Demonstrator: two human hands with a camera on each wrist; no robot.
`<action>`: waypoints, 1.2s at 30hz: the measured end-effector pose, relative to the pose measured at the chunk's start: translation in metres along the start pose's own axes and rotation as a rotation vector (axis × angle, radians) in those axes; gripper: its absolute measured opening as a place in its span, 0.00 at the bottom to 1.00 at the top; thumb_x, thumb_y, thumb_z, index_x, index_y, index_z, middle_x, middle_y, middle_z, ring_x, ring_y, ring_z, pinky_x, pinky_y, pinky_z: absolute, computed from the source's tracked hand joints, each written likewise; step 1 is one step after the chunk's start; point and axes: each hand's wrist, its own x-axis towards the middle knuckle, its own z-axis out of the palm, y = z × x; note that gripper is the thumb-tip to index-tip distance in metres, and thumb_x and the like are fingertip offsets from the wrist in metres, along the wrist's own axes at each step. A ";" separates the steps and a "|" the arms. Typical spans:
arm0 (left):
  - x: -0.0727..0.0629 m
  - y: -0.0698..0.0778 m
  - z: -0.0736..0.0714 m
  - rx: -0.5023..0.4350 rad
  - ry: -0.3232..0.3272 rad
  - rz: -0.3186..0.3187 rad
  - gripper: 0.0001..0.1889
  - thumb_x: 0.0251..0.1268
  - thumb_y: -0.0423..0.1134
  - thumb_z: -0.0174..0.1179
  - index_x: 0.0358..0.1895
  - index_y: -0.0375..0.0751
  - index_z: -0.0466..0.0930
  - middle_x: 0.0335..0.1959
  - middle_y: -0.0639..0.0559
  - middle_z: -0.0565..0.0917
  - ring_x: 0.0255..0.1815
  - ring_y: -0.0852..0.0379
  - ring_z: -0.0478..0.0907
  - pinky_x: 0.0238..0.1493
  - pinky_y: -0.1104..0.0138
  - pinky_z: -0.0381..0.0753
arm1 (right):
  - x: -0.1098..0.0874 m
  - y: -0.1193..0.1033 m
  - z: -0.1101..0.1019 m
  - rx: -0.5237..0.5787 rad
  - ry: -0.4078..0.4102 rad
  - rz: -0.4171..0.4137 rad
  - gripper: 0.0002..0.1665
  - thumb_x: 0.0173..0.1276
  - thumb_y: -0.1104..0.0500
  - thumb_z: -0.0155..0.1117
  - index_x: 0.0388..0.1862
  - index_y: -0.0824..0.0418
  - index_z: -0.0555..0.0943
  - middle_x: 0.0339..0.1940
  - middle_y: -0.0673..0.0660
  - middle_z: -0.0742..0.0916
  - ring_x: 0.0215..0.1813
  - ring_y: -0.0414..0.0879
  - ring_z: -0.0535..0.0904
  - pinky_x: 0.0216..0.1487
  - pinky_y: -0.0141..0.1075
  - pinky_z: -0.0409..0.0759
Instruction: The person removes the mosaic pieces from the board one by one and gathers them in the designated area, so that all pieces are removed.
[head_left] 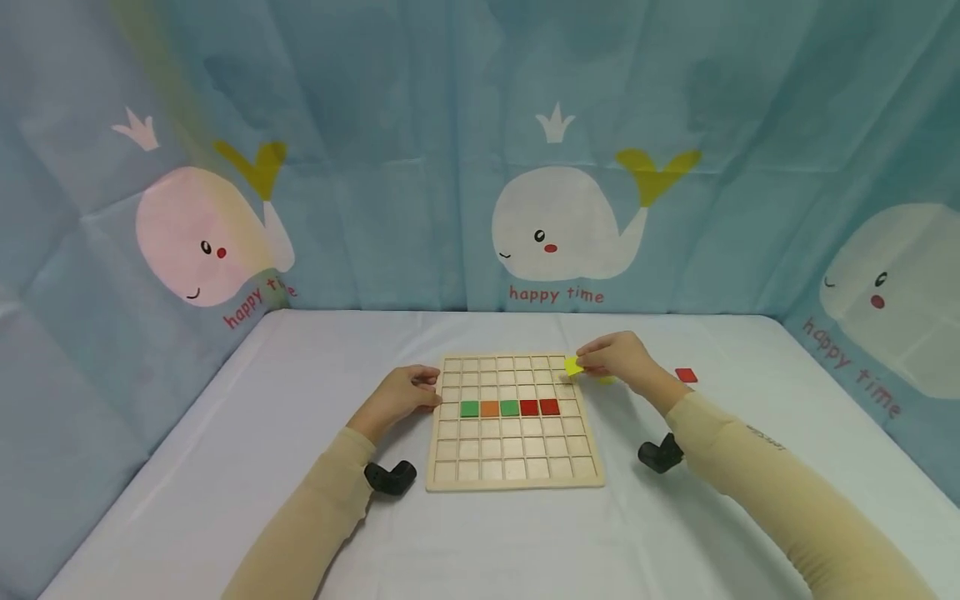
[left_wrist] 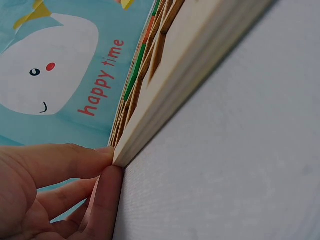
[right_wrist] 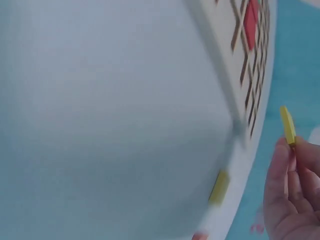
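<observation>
A square wooden grid board (head_left: 501, 429) lies on the white table, with a row of green (head_left: 469, 409), orange (head_left: 490, 409) and red (head_left: 550, 407) square tiles across its middle. My left hand (head_left: 400, 394) grips the board's left edge between thumb and finger; the left wrist view shows the fingertips (left_wrist: 107, 156) on the wooden rim. Above the board's far right corner, my right hand (head_left: 618, 360) pinches a yellow tile (right_wrist: 288, 125) by one side. Another yellow tile (right_wrist: 219, 187) lies on the table just beyond the right edge, partly hidden by the right hand in the head view.
A loose red tile (head_left: 686, 375) lies on the table right of the right hand. Black curved devices sit at the left wrist (head_left: 391, 478) and right wrist (head_left: 661, 454). A blue curtain (head_left: 390, 233) with whale prints stands behind the table (head_left: 300, 375).
</observation>
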 end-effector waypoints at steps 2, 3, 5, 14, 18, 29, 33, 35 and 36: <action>0.000 0.001 -0.001 0.001 0.000 0.003 0.30 0.58 0.25 0.64 0.67 0.31 0.72 0.60 0.37 0.75 0.52 0.50 0.76 0.46 0.68 0.86 | -0.001 0.004 -0.012 -0.031 0.008 0.003 0.21 0.69 0.53 0.67 0.55 0.64 0.84 0.39 0.52 0.91 0.39 0.38 0.88 0.50 0.43 0.81; 0.000 0.001 -0.001 -0.004 0.001 0.004 0.30 0.58 0.25 0.64 0.67 0.31 0.71 0.60 0.36 0.75 0.53 0.50 0.76 0.46 0.68 0.86 | -0.001 0.007 -0.018 -0.040 0.015 0.010 0.22 0.69 0.52 0.67 0.56 0.64 0.84 0.36 0.50 0.91 0.39 0.38 0.87 0.49 0.43 0.80; 0.001 0.002 -0.002 -0.008 -0.003 0.002 0.30 0.58 0.25 0.64 0.67 0.31 0.71 0.61 0.36 0.75 0.54 0.50 0.76 0.46 0.68 0.85 | -0.001 0.011 -0.029 -0.043 0.022 0.020 0.23 0.69 0.52 0.66 0.57 0.64 0.83 0.32 0.47 0.91 0.38 0.39 0.88 0.48 0.42 0.80; 0.002 0.002 -0.001 0.011 -0.006 0.002 0.30 0.59 0.26 0.64 0.67 0.31 0.71 0.61 0.37 0.75 0.54 0.49 0.76 0.47 0.68 0.85 | -0.007 0.035 -0.062 -0.062 0.058 0.050 0.30 0.70 0.50 0.64 0.63 0.68 0.78 0.46 0.52 0.89 0.37 0.33 0.84 0.50 0.33 0.83; 0.000 0.003 0.000 0.023 -0.014 0.015 0.30 0.59 0.26 0.63 0.67 0.31 0.71 0.60 0.36 0.76 0.52 0.51 0.77 0.45 0.68 0.85 | -0.009 0.047 -0.076 -0.056 0.055 0.066 0.33 0.72 0.48 0.63 0.66 0.69 0.75 0.58 0.61 0.85 0.39 0.32 0.82 0.52 0.31 0.84; 0.000 0.006 -0.001 0.027 -0.025 0.029 0.31 0.59 0.26 0.63 0.68 0.30 0.70 0.62 0.35 0.75 0.55 0.48 0.77 0.46 0.68 0.85 | -0.012 0.080 -0.114 0.054 0.067 0.123 0.42 0.75 0.46 0.58 0.75 0.71 0.62 0.74 0.70 0.68 0.44 0.32 0.77 0.52 0.24 0.83; 0.000 0.005 0.001 0.012 -0.038 0.026 0.31 0.59 0.26 0.63 0.68 0.30 0.70 0.61 0.35 0.75 0.54 0.50 0.76 0.46 0.69 0.85 | -0.012 0.091 -0.123 0.083 0.105 0.169 0.43 0.75 0.45 0.57 0.76 0.70 0.60 0.76 0.69 0.65 0.48 0.36 0.76 0.50 0.24 0.83; 0.000 0.004 0.001 0.008 -0.039 0.022 0.31 0.58 0.25 0.63 0.68 0.29 0.70 0.61 0.35 0.75 0.53 0.50 0.76 0.46 0.69 0.85 | -0.012 0.096 -0.127 0.094 0.128 0.192 0.44 0.74 0.44 0.58 0.77 0.70 0.59 0.77 0.69 0.64 0.46 0.35 0.76 0.48 0.24 0.83; 0.000 0.004 0.002 0.004 -0.036 0.020 0.31 0.58 0.25 0.63 0.68 0.29 0.70 0.61 0.35 0.75 0.53 0.51 0.76 0.46 0.69 0.85 | -0.011 0.099 -0.129 0.094 0.144 0.206 0.44 0.74 0.44 0.58 0.77 0.69 0.59 0.77 0.69 0.64 0.44 0.34 0.76 0.47 0.23 0.83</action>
